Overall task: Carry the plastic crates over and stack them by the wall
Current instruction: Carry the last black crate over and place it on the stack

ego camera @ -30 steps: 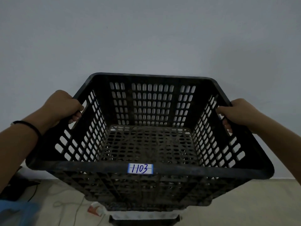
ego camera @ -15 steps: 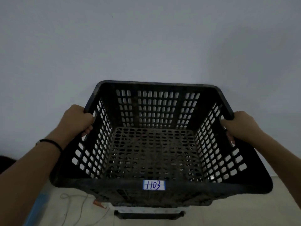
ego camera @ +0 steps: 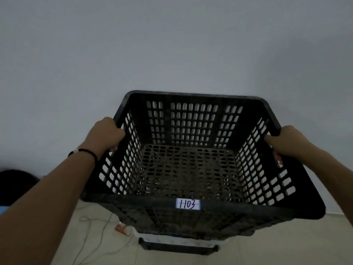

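A black perforated plastic crate (ego camera: 193,169) with a small white label reading 1103 on its near rim hangs in front of me, empty, its far rim close to the grey wall (ego camera: 172,44). My left hand (ego camera: 106,133) grips the crate's left rim and my right hand (ego camera: 286,140) grips its right rim. Directly under the crate, a white crate (ego camera: 179,237) and a black one (ego camera: 177,247) below it peek out on the floor; most of both is hidden.
A thin pale cord (ego camera: 95,236) lies looped on the tiled floor at the lower left, beside a small orange-and-white object (ego camera: 122,229). A dark rounded shape (ego camera: 15,186) sits against the wall at the far left, with something blue (ego camera: 2,209) at the frame's edge.
The crate has moved forward toward the wall and lower over the stack, with both arms stretching out further. Both hands kept their grip.
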